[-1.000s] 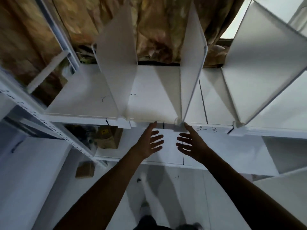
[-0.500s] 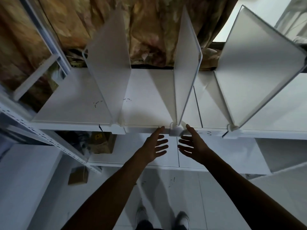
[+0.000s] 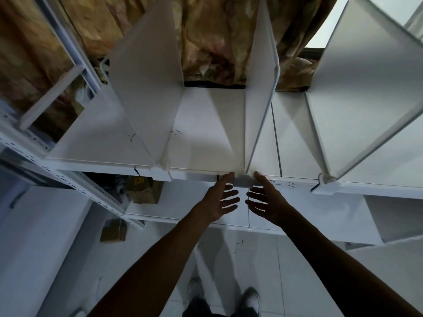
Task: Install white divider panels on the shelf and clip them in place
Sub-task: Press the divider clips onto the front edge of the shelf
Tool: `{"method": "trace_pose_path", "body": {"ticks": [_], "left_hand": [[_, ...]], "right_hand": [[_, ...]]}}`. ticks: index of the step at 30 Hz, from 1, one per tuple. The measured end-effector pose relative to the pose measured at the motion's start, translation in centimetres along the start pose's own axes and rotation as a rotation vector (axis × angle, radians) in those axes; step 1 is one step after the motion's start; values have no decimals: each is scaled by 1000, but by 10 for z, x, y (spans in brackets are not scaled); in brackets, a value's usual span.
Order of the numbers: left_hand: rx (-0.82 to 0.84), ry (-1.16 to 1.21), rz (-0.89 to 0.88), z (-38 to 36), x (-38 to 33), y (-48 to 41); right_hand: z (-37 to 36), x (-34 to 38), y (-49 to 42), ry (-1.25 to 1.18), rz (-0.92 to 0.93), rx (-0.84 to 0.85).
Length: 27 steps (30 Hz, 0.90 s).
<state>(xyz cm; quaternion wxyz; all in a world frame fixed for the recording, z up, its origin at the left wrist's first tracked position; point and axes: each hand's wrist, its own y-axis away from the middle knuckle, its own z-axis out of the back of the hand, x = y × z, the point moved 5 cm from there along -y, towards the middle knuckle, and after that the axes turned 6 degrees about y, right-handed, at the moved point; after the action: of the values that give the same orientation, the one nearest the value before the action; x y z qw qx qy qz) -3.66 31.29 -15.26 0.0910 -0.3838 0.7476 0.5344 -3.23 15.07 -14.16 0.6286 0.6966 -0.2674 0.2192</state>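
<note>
Three white divider panels stand upright on the white shelf (image 3: 206, 133): a left panel (image 3: 146, 78), a middle panel (image 3: 259, 88) and a right panel (image 3: 366, 83). Each one meets a white clip on the shelf's front edge. The middle clip (image 3: 243, 180) sits between my two hands. My left hand (image 3: 220, 199) is open, its index fingertip touching the clip's left side. My right hand (image 3: 265, 199) is open too, with its index fingertip at the clip's right side. Neither hand holds anything.
A lower white shelf (image 3: 320, 213) lies beneath the hands. Cardboard boxes (image 3: 143, 188) sit under the shelf at the left, beside a perforated metal upright (image 3: 75, 186). A brown curtain (image 3: 217, 37) hangs behind. My shoes (image 3: 250, 298) stand on the white tiled floor.
Both hands have closed in on the middle clip from either side, until their index fingertips touch it. The view has shifted slightly.
</note>
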Motion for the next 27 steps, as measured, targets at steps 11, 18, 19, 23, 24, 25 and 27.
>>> {"method": "trace_pose_path", "body": {"ticks": [11, 18, 19, 23, 24, 25, 27], "left_hand": [[30, 48, -36, -9, -5, -8], [63, 49, -31, -8, -8, -12], [57, 48, -33, -8, -9, -13], [33, 40, -57, -6, -10, -16], [31, 39, -66, -5, -10, -17], [29, 36, -71, -5, -10, -18], [22, 37, -73, -5, -10, -18]], "right_hand": [[-3, 7, -6, -56, 24, 19], [-3, 7, -9, -119, 21, 14], [-3, 7, -9, -122, 24, 10], [-3, 8, -9, -131, 34, -15], [-2, 8, -9, -129, 34, -18], [-2, 8, -9, -128, 32, -19], [-3, 7, -9, -132, 31, -20]]}}
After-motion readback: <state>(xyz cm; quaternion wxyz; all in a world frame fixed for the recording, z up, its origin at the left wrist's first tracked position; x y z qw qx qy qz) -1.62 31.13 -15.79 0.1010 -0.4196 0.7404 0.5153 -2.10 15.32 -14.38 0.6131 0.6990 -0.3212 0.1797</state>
